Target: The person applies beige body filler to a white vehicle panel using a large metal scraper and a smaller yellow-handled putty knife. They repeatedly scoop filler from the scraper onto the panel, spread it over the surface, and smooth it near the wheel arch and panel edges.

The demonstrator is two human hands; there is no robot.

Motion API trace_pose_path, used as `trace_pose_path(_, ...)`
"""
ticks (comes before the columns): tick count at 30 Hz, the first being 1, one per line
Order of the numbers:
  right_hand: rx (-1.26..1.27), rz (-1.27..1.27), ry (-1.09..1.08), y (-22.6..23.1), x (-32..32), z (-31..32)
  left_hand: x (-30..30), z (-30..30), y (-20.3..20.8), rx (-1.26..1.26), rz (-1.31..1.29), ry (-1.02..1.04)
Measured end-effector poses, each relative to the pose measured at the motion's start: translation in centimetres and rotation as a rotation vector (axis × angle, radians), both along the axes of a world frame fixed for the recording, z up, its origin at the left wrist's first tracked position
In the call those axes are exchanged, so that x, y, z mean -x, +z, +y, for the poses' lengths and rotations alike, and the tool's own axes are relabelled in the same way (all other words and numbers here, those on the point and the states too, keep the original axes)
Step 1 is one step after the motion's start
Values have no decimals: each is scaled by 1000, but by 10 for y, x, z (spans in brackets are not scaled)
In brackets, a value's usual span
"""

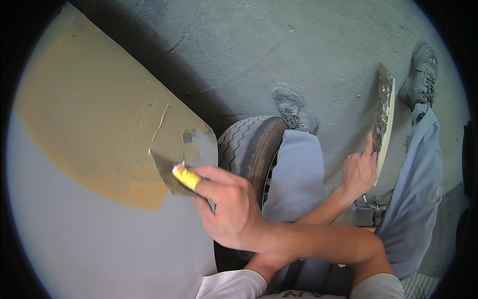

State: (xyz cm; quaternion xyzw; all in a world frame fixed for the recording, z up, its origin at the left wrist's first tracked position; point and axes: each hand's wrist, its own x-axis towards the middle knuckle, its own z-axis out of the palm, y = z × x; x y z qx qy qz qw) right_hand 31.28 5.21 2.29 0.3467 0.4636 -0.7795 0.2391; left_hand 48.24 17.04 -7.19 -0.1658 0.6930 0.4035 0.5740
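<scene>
My forearms cross, so my right hand (231, 202) is on the left, closed on a putty knife (167, 174). The knife's thin dark blade lies against a large grey panel (124, 244). Something yellow shows at those fingertips; whether it is handle or finger wrap I cannot tell. A wide tan patch of filler (94, 109) covers much of the panel, with a raised line running up from the blade's corner. Over on the right, my left hand (359, 172) grips a flat putty board (386, 117), seen nearly edge-on, its dark face smeared with filler.
A worn tyre (251, 142) stands beside the panel's right edge, close to my leg. My shoes (294, 109) rest on a dusty concrete floor (328, 45). Between my legs is a partly hidden metal fitting (377, 212).
</scene>
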Motion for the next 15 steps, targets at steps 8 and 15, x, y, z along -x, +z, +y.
trace_pose_path(8,65,-205,285,-91,-28,27,-17,20,-1,102,40,-51)
trace_pose_path(15,167,-283,299,-116,-3,-11,-8,19,-1,100,-52,-74)
